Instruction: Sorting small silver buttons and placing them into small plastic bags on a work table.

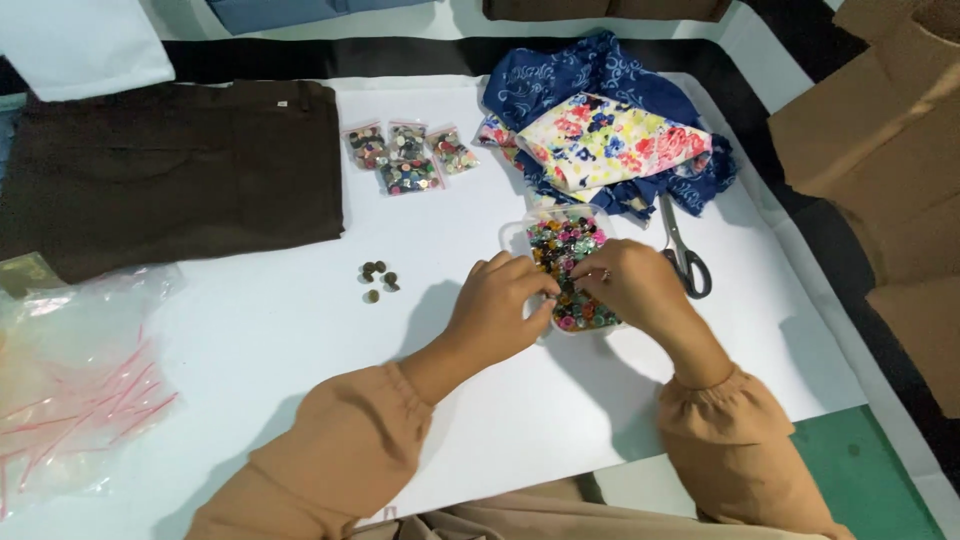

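Clear plastic tub of mixed buttons (pixel 568 262), left hand (pixel 500 305) and right hand (pixel 632 285) over it with fingertips pinched among buttons, scissors (pixel 684 255) just right of tub, small dark button cluster (pixel 378 278) left of it.

Clear plastic tub (pixel 515 235), glossy mixed buttons (pixel 565 250); matt brown cloth (pixel 170 170); metal scissors (pixel 680 250); smooth white paper (pixel 300 330)

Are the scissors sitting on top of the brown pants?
No, the scissors lie on the white sheet beside the flowered cloth, far from the brown pants.
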